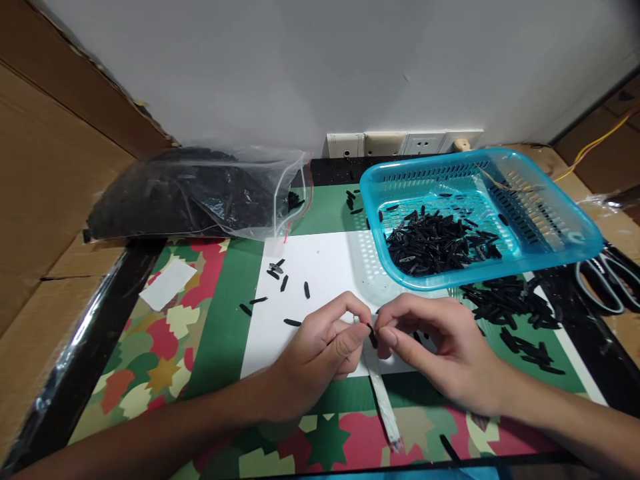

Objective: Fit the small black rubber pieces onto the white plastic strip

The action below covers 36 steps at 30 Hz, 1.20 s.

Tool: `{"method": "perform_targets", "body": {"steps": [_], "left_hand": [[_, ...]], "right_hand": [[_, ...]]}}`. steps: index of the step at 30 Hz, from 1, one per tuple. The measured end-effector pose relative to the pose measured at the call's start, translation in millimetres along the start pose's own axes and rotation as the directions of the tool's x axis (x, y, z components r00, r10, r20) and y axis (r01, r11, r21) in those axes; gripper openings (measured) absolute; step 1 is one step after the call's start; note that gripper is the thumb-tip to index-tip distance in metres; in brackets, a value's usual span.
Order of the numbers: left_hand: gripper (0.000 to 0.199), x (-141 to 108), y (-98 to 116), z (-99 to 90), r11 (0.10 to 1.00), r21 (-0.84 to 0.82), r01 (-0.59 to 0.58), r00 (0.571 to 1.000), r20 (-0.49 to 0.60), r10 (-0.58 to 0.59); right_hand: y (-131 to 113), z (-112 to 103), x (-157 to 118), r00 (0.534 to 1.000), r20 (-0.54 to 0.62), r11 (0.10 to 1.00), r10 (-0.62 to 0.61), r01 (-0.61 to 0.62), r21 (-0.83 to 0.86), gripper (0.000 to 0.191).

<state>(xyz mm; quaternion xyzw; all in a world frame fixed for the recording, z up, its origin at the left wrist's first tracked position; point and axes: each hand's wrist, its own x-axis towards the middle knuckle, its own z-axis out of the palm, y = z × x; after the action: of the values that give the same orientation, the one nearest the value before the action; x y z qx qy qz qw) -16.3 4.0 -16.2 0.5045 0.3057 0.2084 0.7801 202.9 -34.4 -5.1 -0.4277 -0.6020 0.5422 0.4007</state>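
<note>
Both of my hands meet over a white paper sheet (280,347) in a pinch. My left hand (327,340) has its thumb and index finger at one side of a small, thin black strip (373,337). At the strip's other side, the fingertips of my right hand (440,350) are pressed together. What the strip is made of I cannot tell. Below the fingers runs a slim white stick (383,403), its upper end partly hidden by my hands. Several similar loose black pieces (307,290) lie on the paper to the left.
A blue plastic basket (550,250) with a heap of black pieces (430,243) stands at back right. More piles (515,303) lie before it, near scissors (605,280). A clear zip bag (200,193) full of black material lies at back left. Cardboard (60,147) borders the left.
</note>
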Motion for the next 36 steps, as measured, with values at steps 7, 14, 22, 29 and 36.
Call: {"method": "perform_targets", "body": {"steps": [7, 14, 22, 29, 36], "left_hand": [[0.027, -1, 1, 2.1, 0.998, 0.017, -0.059, 0.998, 0.030, 0.058], [0.025, -1, -1, 1.6, 0.998, 0.017, -0.058, 0.998, 0.017, 0.058], [0.028, -1, 1, 0.9, 0.998, 0.049, -0.034, 0.999, 0.023, 0.033], [0.029, -2, 3, -0.2, 0.979, 0.191, -0.076, 0.997, 0.030, 0.072], [0.029, -3, 2, 3.3, 0.959, 0.275, -0.062, 0.997, 0.061, 0.047]], "right_hand": [[-1, -4, -1, 0.990, 0.128, 0.998, 0.064, -0.060, -0.031, 0.023], [0, -7, -3, 0.986, 0.165, 0.998, 0.024, -0.014, -0.059, 0.024], [-4, -11, -1, 0.974, 0.217, 0.997, 0.072, -0.068, -0.025, 0.028], [-6, -17, 3, 0.965, 0.261, 0.997, -0.009, 0.027, -0.066, 0.029], [1, -1, -1, 0.994, 0.071, 0.984, -0.079, 0.089, -0.155, 0.031]]}}
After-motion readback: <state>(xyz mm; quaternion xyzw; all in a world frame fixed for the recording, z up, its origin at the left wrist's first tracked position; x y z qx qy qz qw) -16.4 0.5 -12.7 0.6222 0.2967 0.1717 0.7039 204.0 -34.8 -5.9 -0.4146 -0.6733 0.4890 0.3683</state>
